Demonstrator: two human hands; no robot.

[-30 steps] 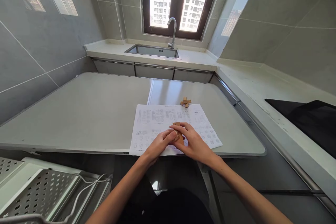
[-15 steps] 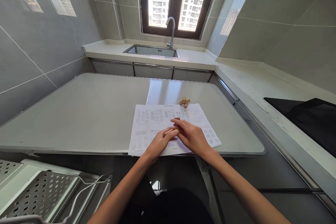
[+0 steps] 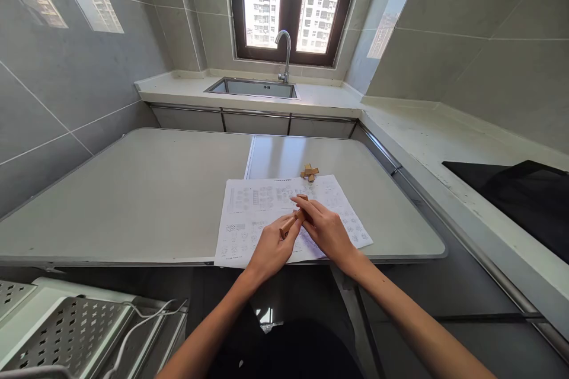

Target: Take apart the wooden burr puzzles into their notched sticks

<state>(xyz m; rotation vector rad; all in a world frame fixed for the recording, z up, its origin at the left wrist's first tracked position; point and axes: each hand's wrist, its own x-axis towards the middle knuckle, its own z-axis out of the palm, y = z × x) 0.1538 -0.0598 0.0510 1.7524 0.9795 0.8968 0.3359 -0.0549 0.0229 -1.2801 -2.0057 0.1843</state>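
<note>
Brown wood (image 3: 287, 227) is in both my hands, over the paper. My left hand (image 3: 271, 249) pinches one end; my right hand (image 3: 329, 233) curls closed on the other. Under them, white paper (image 3: 237, 234) lies on the counter (image 3: 146, 189). A wood cross (image 3: 310, 172) sits by its far edge, then comes the sink (image 3: 251, 88).

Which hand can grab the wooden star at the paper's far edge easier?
Probably the right hand: it's nearer the wooden star, while the left hand sits lower and farther left in the picture. Both hands hold wooden pieces, so it might need freeing first.
</note>
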